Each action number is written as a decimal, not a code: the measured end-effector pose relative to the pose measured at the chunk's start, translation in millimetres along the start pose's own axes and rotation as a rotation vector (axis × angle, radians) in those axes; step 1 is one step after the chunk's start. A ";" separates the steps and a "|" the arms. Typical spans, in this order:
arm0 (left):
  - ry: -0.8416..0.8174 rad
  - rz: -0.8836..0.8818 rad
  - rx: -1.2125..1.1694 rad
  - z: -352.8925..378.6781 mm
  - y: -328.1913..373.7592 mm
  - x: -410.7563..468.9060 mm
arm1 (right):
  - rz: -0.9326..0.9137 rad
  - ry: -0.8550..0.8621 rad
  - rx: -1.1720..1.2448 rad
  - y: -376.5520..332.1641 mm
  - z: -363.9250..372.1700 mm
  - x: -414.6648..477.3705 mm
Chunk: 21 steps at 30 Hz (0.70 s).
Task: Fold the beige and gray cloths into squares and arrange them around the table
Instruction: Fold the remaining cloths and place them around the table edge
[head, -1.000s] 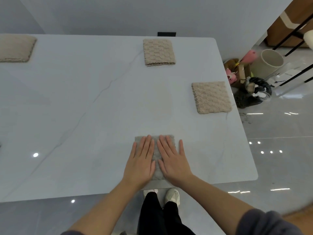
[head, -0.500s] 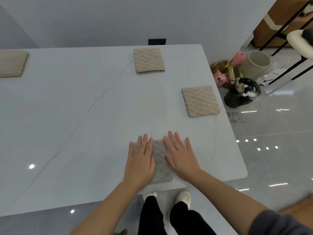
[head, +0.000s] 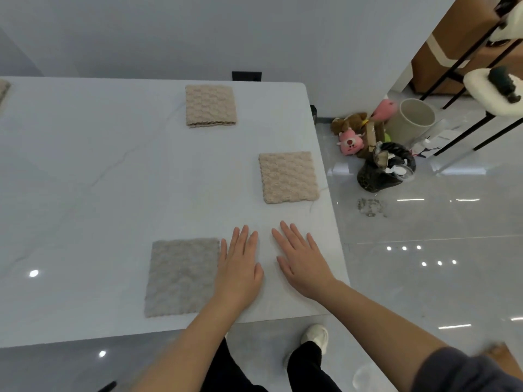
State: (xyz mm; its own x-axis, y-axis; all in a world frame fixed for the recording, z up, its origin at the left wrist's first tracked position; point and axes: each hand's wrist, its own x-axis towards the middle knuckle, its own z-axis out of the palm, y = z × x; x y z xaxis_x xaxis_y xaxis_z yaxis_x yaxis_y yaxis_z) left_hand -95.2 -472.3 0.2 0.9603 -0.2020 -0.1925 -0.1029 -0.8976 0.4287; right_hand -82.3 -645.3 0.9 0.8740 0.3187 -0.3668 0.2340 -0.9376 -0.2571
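Note:
A folded gray cloth (head: 181, 275) lies square near the front edge of the white table (head: 85, 179). My left hand (head: 240, 267) is flat, fingers straight, just right of that cloth, its thumb side at the cloth's right edge. My right hand (head: 302, 261) is flat over bare tabletop further right, holding nothing. A folded beige cloth (head: 287, 176) sits by the table's right edge. Another folded beige cloth (head: 210, 105) lies near the far edge. The corner of a further cloth (head: 3, 90) shows at the far left.
On the floor to the right of the table sit plush toys (head: 351, 140), a dark bag (head: 385, 168) and a pale bin (head: 413, 120). Black-legged stools (head: 492, 91) stand beyond. My feet (head: 315, 336) are below the table's front edge.
Both hands have come off the gray cloth and shifted right; the cloth now lies uncovered to the left of them. The view has also swung right.

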 end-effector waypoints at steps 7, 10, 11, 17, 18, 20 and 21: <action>0.083 -0.135 -0.120 43.0 94.2 12.0 | -0.064 -0.015 -0.010 88.0 -28.0 -28.5; 0.112 -0.185 -0.156 57.2 124.1 16.6 | -0.096 -0.011 0.008 117.6 -38.6 -37.7; 0.121 -0.200 -0.161 60.2 131.9 18.0 | -0.105 -0.006 0.010 126.3 -42.1 -39.0; 0.145 -0.250 -0.157 66.4 159.0 32.5 | -0.158 0.006 0.005 160.6 -63.2 -26.7; 0.151 -0.255 -0.158 66.7 160.7 36.6 | -0.174 0.000 0.001 163.2 -65.8 -21.5; 0.163 -0.260 -0.153 68.5 161.3 47.0 | -0.208 -0.018 -0.015 167.2 -69.9 -9.5; 0.173 -0.261 -0.152 69.4 160.9 53.6 | -0.226 -0.024 -0.020 168.9 -72.1 -2.1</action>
State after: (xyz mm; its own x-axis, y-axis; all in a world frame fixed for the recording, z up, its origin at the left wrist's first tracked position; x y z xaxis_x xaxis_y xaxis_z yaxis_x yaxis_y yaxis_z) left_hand -78.3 -654.8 -2.4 0.9802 0.1080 -0.1658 0.1794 -0.8389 0.5138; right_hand -13.9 -814.3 22.7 0.7880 0.5240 -0.3233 0.4314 -0.8445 -0.3172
